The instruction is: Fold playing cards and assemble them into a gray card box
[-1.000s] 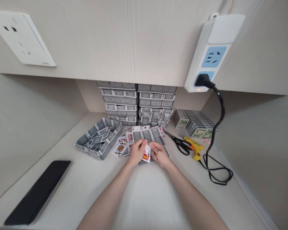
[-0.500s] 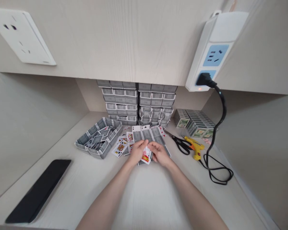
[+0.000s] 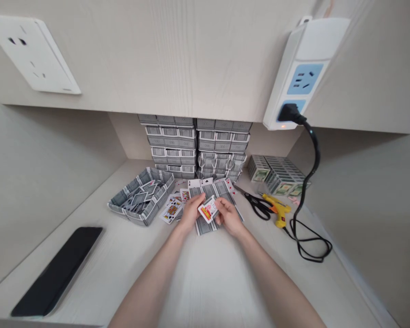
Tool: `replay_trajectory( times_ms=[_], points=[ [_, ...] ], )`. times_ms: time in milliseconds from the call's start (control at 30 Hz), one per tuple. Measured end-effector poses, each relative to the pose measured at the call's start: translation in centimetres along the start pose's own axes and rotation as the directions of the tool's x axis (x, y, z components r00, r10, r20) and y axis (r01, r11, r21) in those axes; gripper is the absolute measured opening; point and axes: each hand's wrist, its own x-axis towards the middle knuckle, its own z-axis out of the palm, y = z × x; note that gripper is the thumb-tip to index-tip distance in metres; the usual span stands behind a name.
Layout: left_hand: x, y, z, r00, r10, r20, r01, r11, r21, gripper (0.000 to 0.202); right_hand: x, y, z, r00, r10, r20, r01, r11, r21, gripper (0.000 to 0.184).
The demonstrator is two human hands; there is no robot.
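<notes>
My left hand [image 3: 190, 212] and my right hand [image 3: 228, 217] meet over a sheet of grey-backed playing cards [image 3: 205, 225] lying on the desk. Between their fingertips they pinch a small face-up card with red and yellow print [image 3: 207, 210], lifted and tilted above the sheet. Loose face-up cards [image 3: 171, 211] lie just left of my left hand. More cards, an ace among them [image 3: 194, 183], line the sheet's far edge.
A tray made of cards [image 3: 121, 205] holds several loose cards at left. Stacked card trays [image 3: 194, 146] stand at the back. Scissors [image 3: 257, 204], a yellow glue gun [image 3: 276, 210] with black cable, and card packs [image 3: 276, 175] lie right. A black phone [image 3: 58, 269] rests near left.
The small card has been raised and turned a little between both hands, which have shifted slightly away from me. More of the grey sheet's near edge shows.
</notes>
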Motion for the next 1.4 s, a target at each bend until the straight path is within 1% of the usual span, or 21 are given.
replay_trajectory(
  times_ms=[67,133,233,300,367,467,567,633,700,767,833,900,933,1000,1067,1133,1200,1300,1400],
  points=[
    [0.2,-0.3,0.0,0.999,0.039,-0.008,-0.039,0.999,0.027,0.036,0.2,0.0,0.1,1.000,0.008,-0.021,-0.007,0.998,0.070,0.035],
    [0.5,-0.6,-0.1,0.996,0.090,-0.010,-0.089,0.989,0.114,0.036,0.3,-0.1,0.1,0.999,0.016,-0.044,-0.010,0.993,0.120,0.037],
    [0.9,-1.2,-0.4,0.986,0.159,-0.041,-0.146,0.962,0.231,0.034,0.5,0.0,0.0,0.998,-0.002,-0.068,0.010,0.993,0.121,0.038],
    [1.0,-1.5,-0.7,0.983,0.175,-0.046,-0.157,0.951,0.266,0.034,0.6,0.1,-0.2,0.996,-0.033,-0.082,0.038,0.998,0.059,0.037],
    [1.1,-1.6,-0.9,0.983,0.179,-0.035,-0.161,0.943,0.291,0.032,0.7,0.0,-0.4,0.991,-0.080,-0.111,0.075,0.996,-0.049,0.034],
    [1.0,-1.7,-0.9,0.984,0.180,-0.004,-0.169,0.928,0.331,0.029,0.5,-0.3,-0.7,0.970,-0.175,-0.169,0.142,0.971,-0.193,0.027],
    [0.9,-1.8,-0.8,0.983,0.184,0.027,-0.181,0.911,0.372,0.029,0.3,-0.6,-0.7,0.955,-0.234,-0.181,0.189,0.954,-0.231,0.027],
    [0.8,-1.8,-0.7,0.982,0.184,0.037,-0.183,0.900,0.396,0.029,0.3,-0.7,-0.7,0.957,-0.223,-0.185,0.180,0.958,-0.224,0.025],
    [0.7,-1.8,-0.6,0.982,0.190,0.018,-0.181,0.899,0.398,0.031,0.3,-0.6,-0.7,0.963,-0.177,-0.201,0.136,0.969,-0.204,0.025],
    [0.6,-1.7,-0.5,0.977,0.210,-0.035,-0.184,0.915,0.359,0.035,0.4,-0.4,-0.7,0.974,-0.117,-0.192,0.087,0.983,-0.160,0.028],
    [0.5,-1.5,-0.4,0.969,0.231,-0.085,-0.198,0.936,0.291,0.041,0.4,-0.1,-0.6,0.986,-0.064,-0.156,0.052,0.995,-0.082,0.030],
    [0.3,-1.2,-0.3,0.962,0.257,-0.087,-0.229,0.941,0.251,0.043,0.4,0.1,-0.6,0.993,-0.031,-0.117,0.032,0.999,0.004,0.031],
    [0.2,-1.1,-0.2,0.958,0.276,-0.070,-0.249,0.932,0.264,0.041,0.4,0.1,-0.6,0.994,-0.022,-0.104,0.026,0.999,0.039,0.030],
    [0.0,-0.9,-0.2,0.945,0.326,-0.039,-0.291,0.888,0.357,0.037,0.3,0.1,-0.5,0.996,-0.014,-0.084,0.021,0.996,0.086,0.029],
    [-0.1,-0.9,-0.1,0.929,0.369,-0.033,-0.313,0.828,0.465,0.035,0.2,0.0,-0.5,0.998,-0.016,-0.062,0.022,0.994,0.110,0.029],
    [-0.2,-0.9,-0.1,0.920,0.390,-0.040,-0.313,0.793,0.523,0.033,0.1,-0.1,-0.4,1.000,-0.010,-0.027,0.013,0.994,0.105,0.034],
    [-0.2,-1.1,-0.1,0.932,0.362,-0.033,-0.289,0.792,0.538,0.034,0.1,-0.2,-0.2,1.000,-0.005,0.000,0.005,0.997,0.076,0.039],
    [-0.3,-1.3,-0.2,0.956,0.292,-0.008,-0.237,0.790,0.565,0.036,0.0,-0.4,0.0,1.000,-0.004,0.000,0.004,1.000,0.017,0.035],
    [-0.4,-1.5,-0.3,0.953,0.304,0.000,-0.238,0.747,0.621,0.036,-0.1,-0.4,0.3,1.000,-0.002,-0.020,0.002,1.000,-0.018,0.030]
  ],
)
